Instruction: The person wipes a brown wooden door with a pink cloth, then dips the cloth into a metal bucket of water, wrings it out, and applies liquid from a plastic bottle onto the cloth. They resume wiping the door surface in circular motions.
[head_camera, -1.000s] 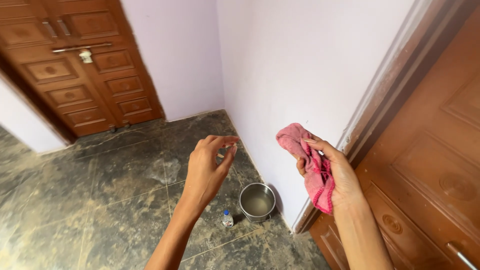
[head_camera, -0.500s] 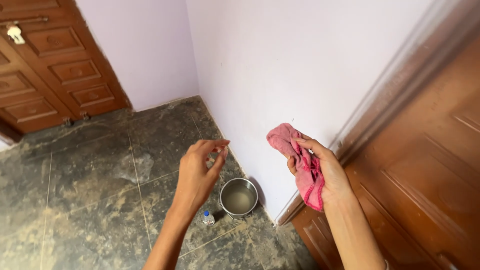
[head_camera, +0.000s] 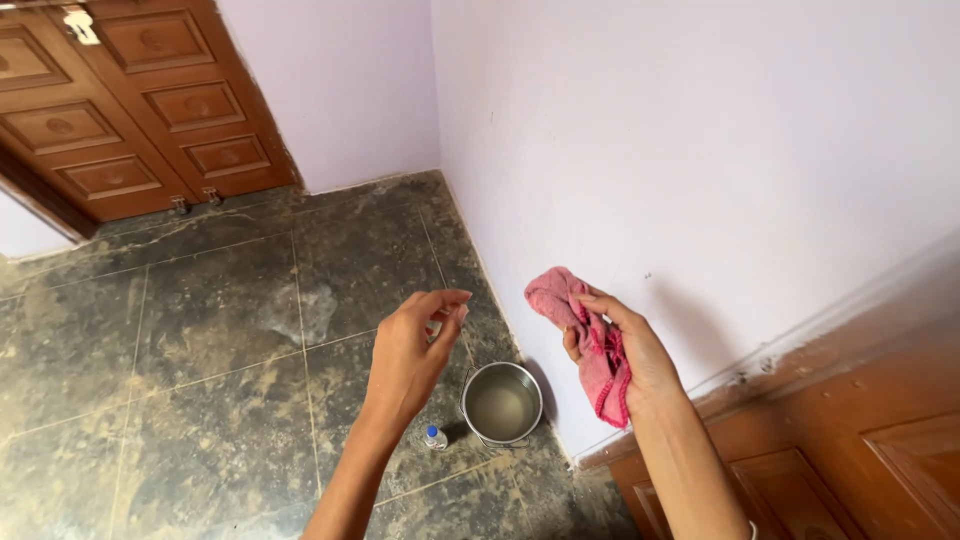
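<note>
Pink cloth (head_camera: 590, 335), bunched in the right hand (head_camera: 625, 355) at centre frame; left hand (head_camera: 405, 360) loosely curled (holding nothing). Drips could wet the dusty floor (head_camera: 200, 340) near the steel bucket (head_camera: 502, 403).

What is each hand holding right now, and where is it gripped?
The right hand grips a bunched pink cloth around its middle. The left hand holds nothing visible.

Crumpled pink cloth (head_camera: 590, 335), held aloft
</note>
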